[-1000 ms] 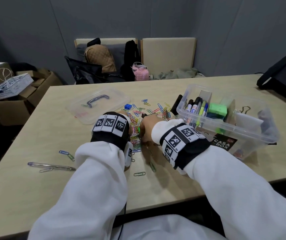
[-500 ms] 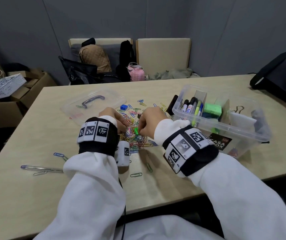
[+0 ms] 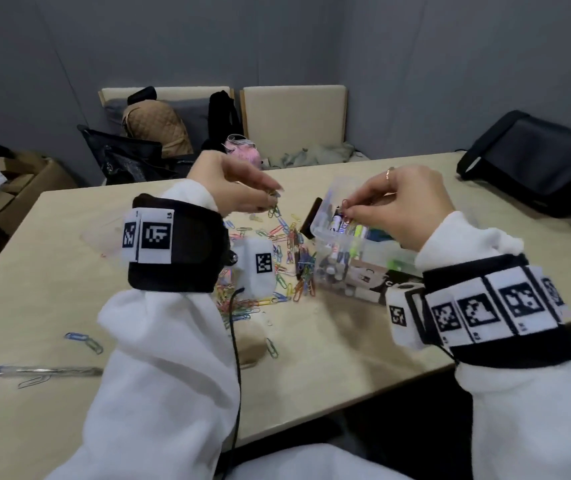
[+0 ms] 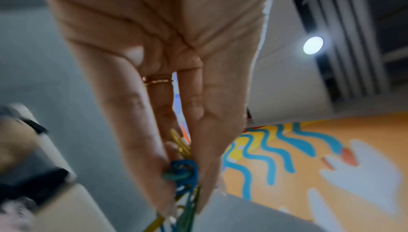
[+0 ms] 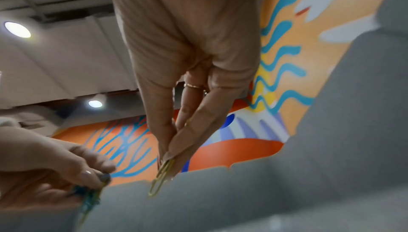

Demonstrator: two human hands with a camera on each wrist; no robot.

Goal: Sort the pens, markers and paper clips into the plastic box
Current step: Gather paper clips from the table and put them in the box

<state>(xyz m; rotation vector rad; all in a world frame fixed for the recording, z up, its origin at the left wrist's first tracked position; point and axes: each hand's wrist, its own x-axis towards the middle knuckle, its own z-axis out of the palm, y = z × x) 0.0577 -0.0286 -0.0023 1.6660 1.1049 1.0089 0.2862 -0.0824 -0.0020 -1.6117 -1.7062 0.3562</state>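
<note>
Both hands are raised above the table. My left hand (image 3: 270, 197) pinches a small bunch of coloured paper clips (image 4: 184, 171), blue, green and yellow, which dangle from its fingertips over the pile of loose clips (image 3: 287, 268). My right hand (image 3: 348, 211) pinches paper clips (image 5: 162, 174) over the left end of the clear plastic box (image 3: 318, 226), where markers and pens (image 3: 346, 230) stand. A clear pen (image 3: 45, 371) lies on the table at the near left, with a clip beside it.
The clear box lid (image 3: 104, 233) lies flat behind my left wrist. Stray clips (image 3: 85, 341) lie near the table's front. A black bag (image 3: 536, 161) sits at the far right. Chairs with bags (image 3: 156, 129) stand behind; cardboard boxes (image 3: 10, 188) at left.
Both hands have lifted off the clip pile, each pinching clips. The right hand has moved right over the box; the left hand has risen above the pile.
</note>
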